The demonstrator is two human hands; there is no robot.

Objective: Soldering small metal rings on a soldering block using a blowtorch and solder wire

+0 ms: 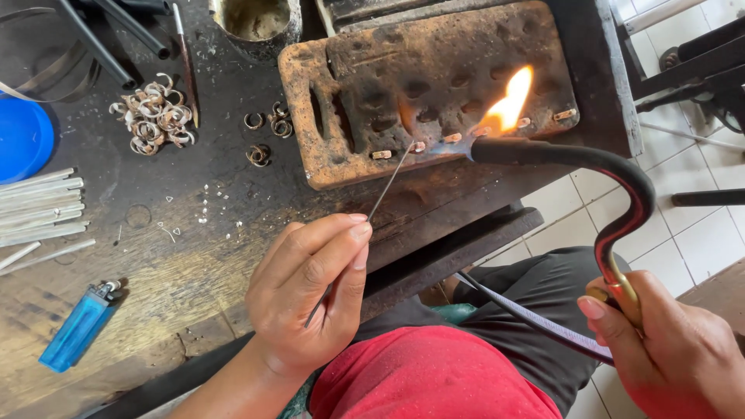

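Left hand [310, 291] pinches a thin wire [388, 186] between thumb and forefinger, fingers closed tight on it. Wire's long axis runs up and right from the hand, tip touching a small metal piece [418, 147] on the charred soldering block [434, 85]. Block lies ahead of the hand, past the counter [155, 264] edge. Left hand is the nearer one to the pieces, wrist low over the lap, palm turned inward

Right hand [667, 353] wraps closed around the brass grip of a torch [613, 202], low at the right. Torch neck curves up and left, nozzle level, just right of the wire tip. Flame [508, 101] rises over the row of small pieces [466, 136] along the block's front edge. A hose [535, 318] runs across the lap

On the counter to the left: pile of rings [155, 116], a few loose rings [268, 124], metal strips [39, 206], blue lighter [77, 326], blue lid [23, 136]. A metal cup [256, 19] at the top edge
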